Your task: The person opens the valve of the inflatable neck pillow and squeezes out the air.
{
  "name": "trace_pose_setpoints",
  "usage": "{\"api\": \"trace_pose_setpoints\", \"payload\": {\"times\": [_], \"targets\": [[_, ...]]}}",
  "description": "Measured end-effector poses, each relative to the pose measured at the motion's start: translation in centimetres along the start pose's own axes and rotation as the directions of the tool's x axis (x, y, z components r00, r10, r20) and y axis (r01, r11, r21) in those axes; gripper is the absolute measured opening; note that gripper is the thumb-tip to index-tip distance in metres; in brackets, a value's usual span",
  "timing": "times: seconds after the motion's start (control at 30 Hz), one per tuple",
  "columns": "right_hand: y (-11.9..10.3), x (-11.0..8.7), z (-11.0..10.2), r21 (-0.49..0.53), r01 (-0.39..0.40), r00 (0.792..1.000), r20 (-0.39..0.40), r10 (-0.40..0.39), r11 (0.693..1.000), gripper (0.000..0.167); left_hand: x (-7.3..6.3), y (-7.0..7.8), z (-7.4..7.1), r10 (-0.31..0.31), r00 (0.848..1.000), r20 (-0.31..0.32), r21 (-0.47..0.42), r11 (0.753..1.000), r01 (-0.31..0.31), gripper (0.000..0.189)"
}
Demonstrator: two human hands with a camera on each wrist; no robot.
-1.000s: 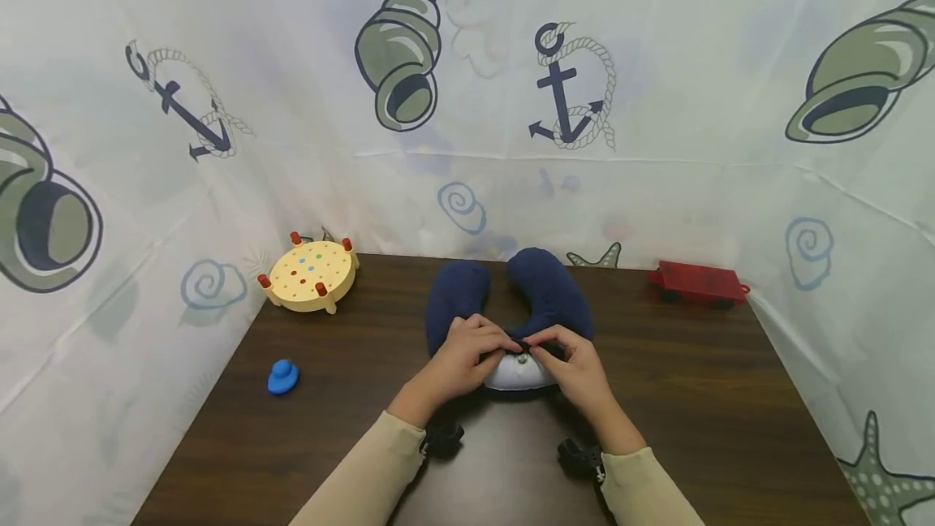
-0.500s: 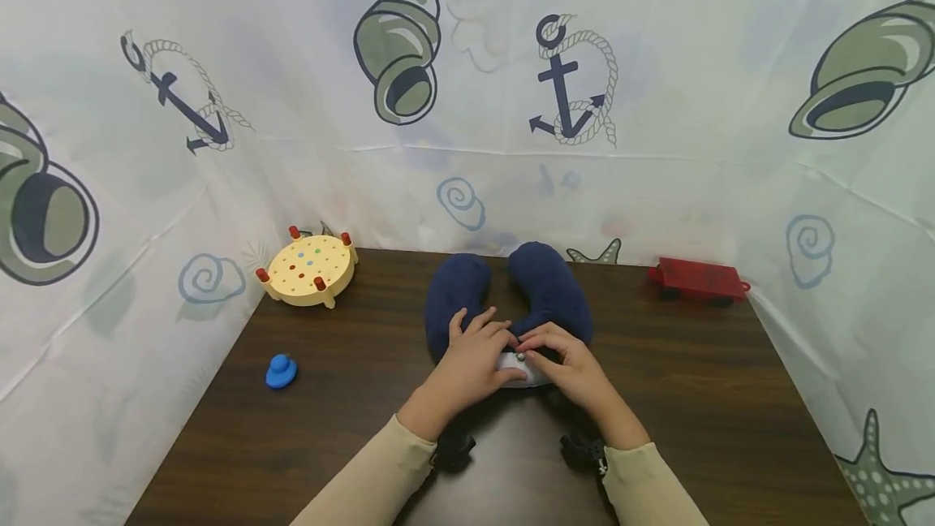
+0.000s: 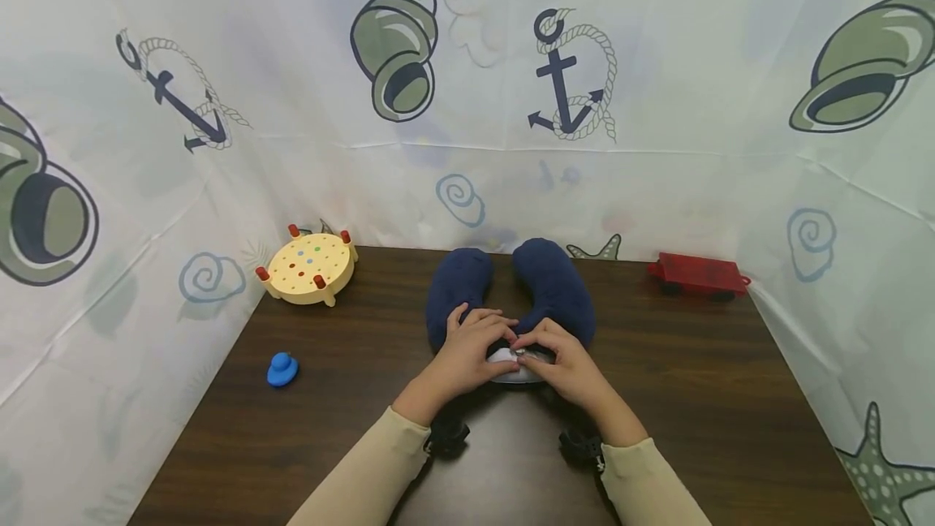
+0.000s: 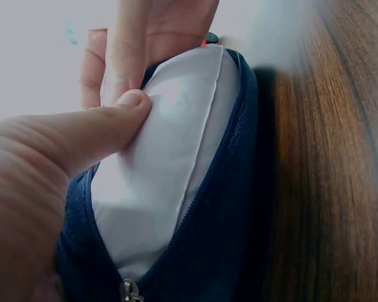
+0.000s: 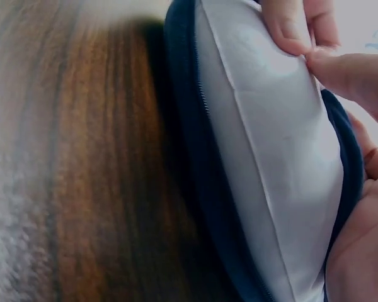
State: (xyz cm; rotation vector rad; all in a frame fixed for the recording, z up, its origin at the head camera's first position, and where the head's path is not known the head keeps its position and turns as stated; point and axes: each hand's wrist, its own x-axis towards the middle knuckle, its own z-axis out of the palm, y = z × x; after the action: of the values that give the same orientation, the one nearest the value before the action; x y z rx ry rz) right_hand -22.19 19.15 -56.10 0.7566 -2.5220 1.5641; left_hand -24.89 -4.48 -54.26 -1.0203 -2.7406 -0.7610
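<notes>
Neck pillow [image 3: 511,291] sits mid-counter [image 3: 730,396], U opening facing away from me, zippered base toward me. Cover is unzipped at the base and the white inner cushion [image 4: 170,163] bulges out through the gap. My left hand [image 3: 467,351] rests on the left side of the base, thumb pressing into the white fabric, fingers [image 4: 129,50] curled against it. My right hand [image 3: 570,364] pinches the white fabric [image 5: 271,157] between thumb and fingertip at the top edge of the opening (the head view shows a small metal bit right between both hands, can't tell if it's the zipper pull or a valve). Zipper slider [image 4: 130,292] hangs at the end of the track.

Risks as I see them: white fabric is slick and taut, so the pinch could slip off. Loose fabric near the zipper teeth could snag. Pulling hard with one side unbraced could drag the whole pillow across the counter. Wooden peg toy [image 3: 310,269], blue rubber duck [image 3: 282,369] and red toy wagon [image 3: 697,276] sit well apart, no collision concern.
</notes>
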Motion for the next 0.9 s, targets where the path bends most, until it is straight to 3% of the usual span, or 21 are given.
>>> {"api": "trace_pose_setpoints", "payload": {"times": [0.37,0.9], "targets": [[0.32,-0.5,0.31,0.014,0.036,0.997,-0.064,-0.035,0.999,0.017,-0.13,0.1,0.56,-0.002,1.0,-0.003,-0.01,1.0,0.002,0.025],[0.34,0.05,0.24,0.118,0.05,0.994,-0.103,-0.038,0.992,0.014,0.16,0.13,-0.07,0.007,0.999,-0.041,-0.033,0.999,-0.008,0.022]]}}
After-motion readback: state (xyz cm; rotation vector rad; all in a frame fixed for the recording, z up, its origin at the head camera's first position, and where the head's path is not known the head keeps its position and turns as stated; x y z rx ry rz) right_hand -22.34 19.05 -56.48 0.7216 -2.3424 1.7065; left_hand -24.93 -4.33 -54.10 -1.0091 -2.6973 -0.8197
